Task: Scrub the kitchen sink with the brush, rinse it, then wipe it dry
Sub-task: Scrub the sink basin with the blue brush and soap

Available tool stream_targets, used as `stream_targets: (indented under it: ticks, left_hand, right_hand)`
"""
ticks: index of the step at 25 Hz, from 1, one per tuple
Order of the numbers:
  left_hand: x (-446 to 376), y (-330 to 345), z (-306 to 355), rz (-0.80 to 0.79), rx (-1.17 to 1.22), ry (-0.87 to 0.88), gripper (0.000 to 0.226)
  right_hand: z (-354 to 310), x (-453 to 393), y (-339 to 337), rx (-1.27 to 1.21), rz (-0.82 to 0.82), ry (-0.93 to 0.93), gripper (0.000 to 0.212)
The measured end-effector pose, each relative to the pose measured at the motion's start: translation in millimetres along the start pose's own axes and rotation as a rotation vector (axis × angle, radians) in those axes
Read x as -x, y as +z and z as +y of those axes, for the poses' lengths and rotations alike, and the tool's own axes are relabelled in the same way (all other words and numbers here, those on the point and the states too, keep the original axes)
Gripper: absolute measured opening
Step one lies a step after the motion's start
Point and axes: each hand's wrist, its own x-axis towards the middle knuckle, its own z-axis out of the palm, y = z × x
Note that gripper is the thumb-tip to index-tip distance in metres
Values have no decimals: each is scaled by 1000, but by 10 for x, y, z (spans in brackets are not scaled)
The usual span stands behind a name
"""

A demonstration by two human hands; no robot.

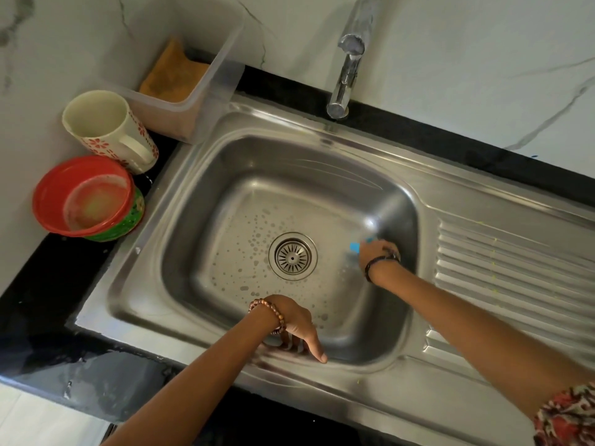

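A stainless steel sink (244, 162) fills the middle of the view, with soapy spots on its floor around the round drain (292, 256). My right hand (378, 252) is down inside the basin by the right wall, closed around a blue brush (355, 247) whose head is blurred against the steel. My left hand (294, 323) rests on the sink's near rim, fingers spread and curled over the edge, holding nothing. The chrome tap (346, 75) stands behind the basin with no water running.
A ribbed drainboard (515, 272) lies to the right. At the left on the black counter (48, 317) stand a floral mug (109, 130), stacked red and green bowls (83, 197) and a clear tub (193, 104) with an orange cloth (174, 75).
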Motion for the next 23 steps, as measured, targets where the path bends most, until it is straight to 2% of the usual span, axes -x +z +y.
stream_targets:
  ticks: [3, 7, 9, 11, 13, 15, 17, 19, 21, 23]
  left_hand:
    - [28, 3, 11, 1, 13, 5, 33]
    - [137, 58, 5, 54, -44, 32, 37]
    - [256, 98, -93, 156, -35, 91, 42]
    - [432, 129, -312, 292, 152, 211, 35]
    - [696, 141, -645, 476, 489, 340, 21]
    - [1021, 117, -1011, 759, 804, 382, 16]
    - [1336, 93, -1325, 1071, 1063, 363, 22]
    - [1574, 59, -1557, 1330, 1232, 309, 32]
    - [1727, 2, -1708, 1464, 1337, 282, 41]
    - [1805, -67, -1795, 1505, 1401, 273, 48]
  right_hand:
    - [-164, 151, 189, -139, -161, -28, 35]
    - [-351, 403, 322, -294, -508, -93, 21]
    - [-362, 522, 287, -403, -580, -50, 18]
    - [-308, 688, 62, -565, -607, -9, 15]
    - [-273, 825, -310, -668, -449, -99, 31]
    - [-327, 982, -770, -715, -155, -305, 36]
    - [-522, 1163, -1246, -864, 94, -501, 37]
    - [-823, 1255, -1651, -1003, 257, -644, 40]
    - [-1200, 1271, -1952, -1070, 315, -727, 41]
    - [-1551, 1242, -2154, -1042, 359, -782, 40]
